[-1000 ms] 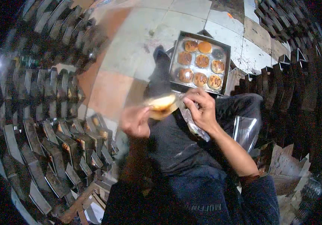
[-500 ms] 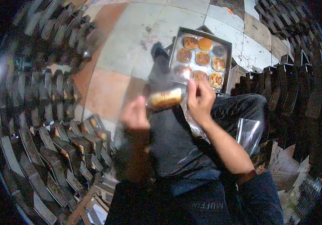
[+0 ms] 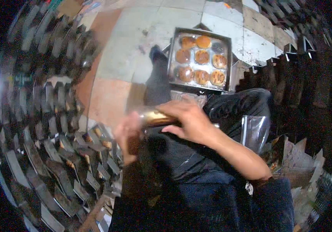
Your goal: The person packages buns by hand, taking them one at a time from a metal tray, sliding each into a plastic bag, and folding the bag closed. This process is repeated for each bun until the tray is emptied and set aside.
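Note:
A round browned bun (image 3: 155, 118) in a clear plastic wrapper is held on edge above my lap, between my two hands. My left hand (image 3: 129, 135), smeared by motion, closes on the bun's left end. From the other side my right hand (image 3: 191, 119) grips it, fingers along the top and thumb underneath; these fingers cover the bun's right part. Ahead, a dark square tray (image 3: 229, 58) holds several browned buns with dark markings, with shiny clear plastic around them. A dark round spot shows at its upper right.
Clear plastic bags (image 3: 255, 131) lie by my right knee. More clear plastic (image 3: 193, 96) sits just before the tray. Stacked dark metal trays (image 3: 53, 154) rise on the left, with others (image 3: 297, 83) on the right. Stained floor tiles (image 3: 135, 46) stretch ahead.
Both hands have come nearer my body with the wrapped bun. My right hand has moved from the tray's near edge onto the bun's right end. The view has shifted slightly.

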Action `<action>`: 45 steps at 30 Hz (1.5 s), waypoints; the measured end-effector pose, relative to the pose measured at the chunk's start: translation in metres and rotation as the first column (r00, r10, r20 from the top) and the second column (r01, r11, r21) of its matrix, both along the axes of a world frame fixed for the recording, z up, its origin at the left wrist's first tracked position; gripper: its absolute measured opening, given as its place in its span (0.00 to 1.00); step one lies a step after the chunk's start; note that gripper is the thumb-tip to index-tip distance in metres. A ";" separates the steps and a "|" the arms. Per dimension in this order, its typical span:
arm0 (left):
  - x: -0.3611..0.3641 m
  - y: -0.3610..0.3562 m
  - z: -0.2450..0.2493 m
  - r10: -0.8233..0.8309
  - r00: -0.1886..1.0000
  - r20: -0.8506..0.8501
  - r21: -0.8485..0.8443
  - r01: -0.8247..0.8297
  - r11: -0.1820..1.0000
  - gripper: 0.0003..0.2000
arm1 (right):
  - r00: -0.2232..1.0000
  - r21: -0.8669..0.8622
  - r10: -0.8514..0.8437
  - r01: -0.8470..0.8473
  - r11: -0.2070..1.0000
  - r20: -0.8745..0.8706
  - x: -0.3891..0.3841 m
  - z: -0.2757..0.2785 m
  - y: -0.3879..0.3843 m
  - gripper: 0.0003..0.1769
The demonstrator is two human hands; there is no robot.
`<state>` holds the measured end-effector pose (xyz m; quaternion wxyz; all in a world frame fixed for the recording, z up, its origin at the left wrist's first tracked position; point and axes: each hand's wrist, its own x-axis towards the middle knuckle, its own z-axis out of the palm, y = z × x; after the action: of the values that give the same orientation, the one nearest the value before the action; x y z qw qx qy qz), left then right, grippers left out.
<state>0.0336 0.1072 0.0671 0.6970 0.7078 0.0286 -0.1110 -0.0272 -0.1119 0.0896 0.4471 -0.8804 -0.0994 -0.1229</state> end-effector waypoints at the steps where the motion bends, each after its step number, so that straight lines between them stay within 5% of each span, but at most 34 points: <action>1: 0.009 -0.024 0.028 0.104 0.950 -0.295 0.313 -0.007 0.950 0.13 | 0.998 -0.031 0.049 -0.050 0.998 -0.032 0.010 -0.006 0.002 0.27; 3: 0.029 -0.004 -0.009 0.082 0.988 -0.133 0.254 -0.046 0.966 0.13 | 0.937 0.136 0.120 -0.079 0.988 -0.328 0.030 -0.021 -0.014 0.30; 4: 0.037 0.004 -0.025 0.109 0.994 0.023 0.200 -0.111 0.973 0.15 | 0.951 0.189 0.060 -0.002 0.982 -0.304 0.039 -0.024 -0.028 0.31; 5: 0.038 0.000 -0.010 0.146 0.985 -0.091 0.175 -0.129 0.976 0.15 | 0.958 0.243 0.006 0.067 0.968 -0.287 0.045 -0.029 -0.043 0.31; 6: 0.039 0.005 -0.019 0.162 0.982 -0.099 0.152 -0.146 0.978 0.14 | 0.944 0.214 -0.164 0.230 0.950 -0.284 0.054 -0.064 -0.059 0.30; 7: 0.038 0.014 -0.029 0.179 0.978 -0.108 0.134 -0.164 0.977 0.13 | 0.798 0.342 -0.179 0.434 0.834 -0.576 0.062 -0.081 -0.081 0.30; 8: 0.037 0.019 -0.037 0.170 0.978 -0.121 0.128 -0.154 0.980 0.13 | 0.605 0.207 -0.304 0.628 0.750 -0.736 0.071 -0.092 -0.109 0.29; 9: 0.035 0.025 -0.045 0.155 0.982 -0.113 0.152 -0.137 0.979 0.10 | 0.633 0.337 -0.317 0.694 0.636 -0.706 0.075 -0.106 -0.137 0.27; 11: 0.032 0.031 -0.053 0.134 0.984 -0.118 0.178 -0.111 0.978 0.07 | 0.544 0.108 -0.588 0.782 0.614 -0.599 0.080 -0.088 -0.185 0.24; 13: 0.029 0.036 -0.057 0.161 0.980 -0.119 0.169 -0.140 0.976 0.07 | 0.339 -0.438 -0.813 0.710 0.551 -0.473 0.079 -0.143 -0.269 0.30; 15: 0.031 0.043 -0.060 0.115 0.986 -0.125 0.147 -0.096 0.985 0.07 | 0.514 -0.436 -0.708 0.560 0.704 -0.484 0.051 -0.114 -0.275 0.31; 17: 0.028 0.040 -0.063 0.188 0.976 0.109 0.263 -0.211 0.941 0.07 | 0.669 -0.326 -0.607 0.512 0.794 -0.428 0.012 -0.047 -0.227 0.20; 18: 0.026 0.042 -0.061 0.151 0.982 0.117 0.318 -0.181 0.931 0.06 | 0.784 -0.322 -0.586 0.511 0.797 -0.204 -0.016 -0.028 -0.211 0.16; 20: 0.017 0.042 -0.060 0.075 0.996 0.053 0.304 -0.087 0.949 0.07 | 0.813 -0.301 -0.582 0.556 0.775 0.003 -0.078 0.018 -0.188 0.08; 23: -0.011 -0.020 -0.021 -0.086 0.993 0.077 0.271 0.062 0.961 0.09 | 0.556 -0.258 -0.831 0.803 0.537 0.001 -0.182 0.034 -0.170 0.07; 24: -0.022 -0.042 -0.028 -0.143 0.967 0.212 0.268 0.083 0.960 0.09 | 0.414 -0.138 -0.893 0.888 0.439 -0.174 -0.216 0.017 -0.169 0.12; 25: -0.038 -0.074 0.003 -0.265 0.959 0.097 0.318 0.222 0.922 0.08 | 0.206 -0.070 -0.890 0.964 0.256 -0.408 -0.251 -0.016 -0.170 0.20; 26: -0.045 -0.088 -0.009 -0.438 0.896 0.072 0.231 0.413 0.881 0.08 | 0.216 0.018 -0.833 0.970 0.241 -0.510 -0.258 -0.021 -0.167 0.23; 27: -0.055 -0.112 0.007 -0.594 0.805 0.000 0.313 0.564 0.764 0.07 | 0.233 0.107 -0.765 0.971 0.212 -0.601 -0.262 -0.027 -0.163 0.27; 28: -0.076 -0.136 0.014 -0.601 0.799 -0.027 0.090 0.601 0.794 0.08 | 0.281 0.159 -0.669 0.958 0.239 -0.688 -0.267 -0.041 -0.163 0.23; 29: -0.089 -0.150 0.014 -0.713 0.685 0.152 0.242 0.673 0.699 0.08 | 0.331 0.217 -0.559 0.940 0.262 -0.760 -0.268 -0.054 -0.165 0.20; 31: -0.109 -0.169 0.034 -0.851 0.518 0.085 0.292 0.804 0.518 0.10 | 0.491 0.187 -0.736 0.868 0.460 -0.466 -0.247 -0.033 -0.155 0.14; 33: -0.118 -0.178 0.063 -0.860 0.430 -0.276 0.145 0.903 0.405 0.12 | 0.413 0.362 -0.883 0.877 0.317 -0.225 -0.210 0.012 -0.130 0.09; 34: -0.121 -0.178 0.061 -0.856 0.444 -0.266 0.163 0.896 0.414 0.12 | 0.430 0.608 -0.873 0.765 0.215 -0.232 -0.194 0.019 -0.117 0.09; 35: -0.122 -0.178 0.053 -0.858 0.488 -0.158 -0.027 0.867 0.498 0.16 | 0.452 0.800 -0.861 0.592 0.094 -0.234 -0.180 0.023 -0.103 0.11; 36: -0.124 -0.177 0.050 -0.839 0.541 -0.063 -0.224 0.811 0.540 0.20 | 0.541 0.801 -0.805 0.580 0.149 -0.242 -0.169 0.019 -0.090 0.12; 37: -0.126 -0.178 0.047 -0.829 0.556 -0.064 -0.213 0.804 0.555 0.20 | 0.627 0.800 -0.736 0.564 0.203 -0.255 -0.160 0.014 -0.076 0.13; 39: -0.118 -0.186 0.047 -0.593 0.803 -0.063 -0.597 0.445 0.667 0.26 | 0.836 0.850 -0.434 0.468 0.243 -0.336 -0.147 0.023 -0.043 0.14; 41: -0.093 -0.174 0.056 -0.425 0.905 -0.011 -0.412 0.383 0.827 0.13 | 0.911 0.811 -0.298 0.395 0.431 -0.285 -0.150 -0.003 -0.035 0.27; 43: -0.060 -0.141 0.054 -0.650 0.738 0.183 -0.223 0.675 0.703 0.07 | 0.964 0.986 -0.244 0.133 0.097 -0.106 -0.138 -0.010 -0.062 0.42; 44: -0.050 -0.130 0.068 -0.788 0.614 0.046 -0.070 0.788 0.611 0.07 | 0.975 0.987 -0.191 0.130 0.096 -0.110 -0.133 -0.001 -0.082 0.53; 45: -0.044 -0.125 0.073 -0.779 0.626 0.032 -0.080 0.779 0.622 0.07 | 0.976 0.959 -0.209 0.114 0.261 -0.060 -0.126 0.009 -0.092 0.49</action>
<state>-0.0107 -0.0179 0.1400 0.6099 0.6197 -0.2831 -0.4048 -0.1531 -0.2044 0.0985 0.8658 -0.4354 0.0671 -0.2375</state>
